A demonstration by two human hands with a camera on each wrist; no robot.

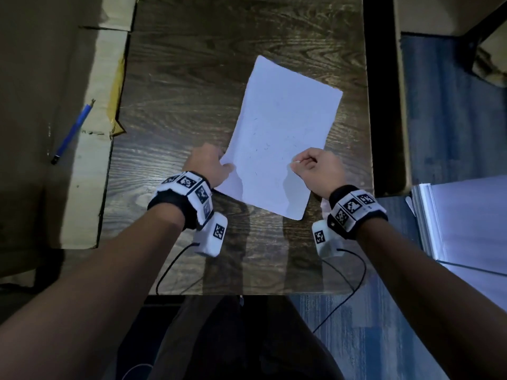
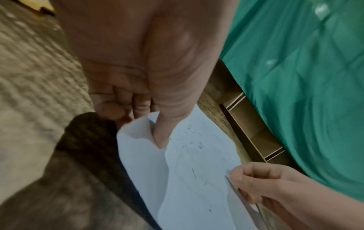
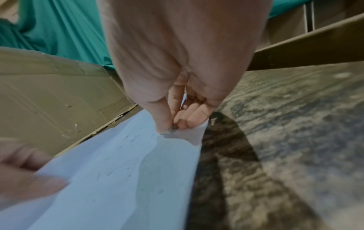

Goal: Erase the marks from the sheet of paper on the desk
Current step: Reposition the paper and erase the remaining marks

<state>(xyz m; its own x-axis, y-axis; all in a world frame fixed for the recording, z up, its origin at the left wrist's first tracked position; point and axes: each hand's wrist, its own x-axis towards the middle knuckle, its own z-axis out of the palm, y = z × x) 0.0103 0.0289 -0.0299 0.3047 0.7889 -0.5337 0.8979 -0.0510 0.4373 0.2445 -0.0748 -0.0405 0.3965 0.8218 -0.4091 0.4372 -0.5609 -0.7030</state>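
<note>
Sheet of paper [image 1: 277, 138] lying skewed on the wooden desk [image 1: 175, 100], near edge lifting off the surface. Left hand [image 1: 211, 165] pinching its left edge, thumb on top, fingers curled beneath. Right hand [image 1: 312, 167] pinching the right edge; something small and pale is showing at the fingertips, possibly an eraser, cannot tell. Faint dark flecks scattered mid-sheet. Judgement: the sheet wants laying flat and pinning taut before any rubbing, short strokes away from the holding hand, or it will crease. Blue pencil [image 1: 73, 133] lying on cardboard [image 1: 90, 165] at left. No legible writing; wristbands are showing only coded squares.
</note>
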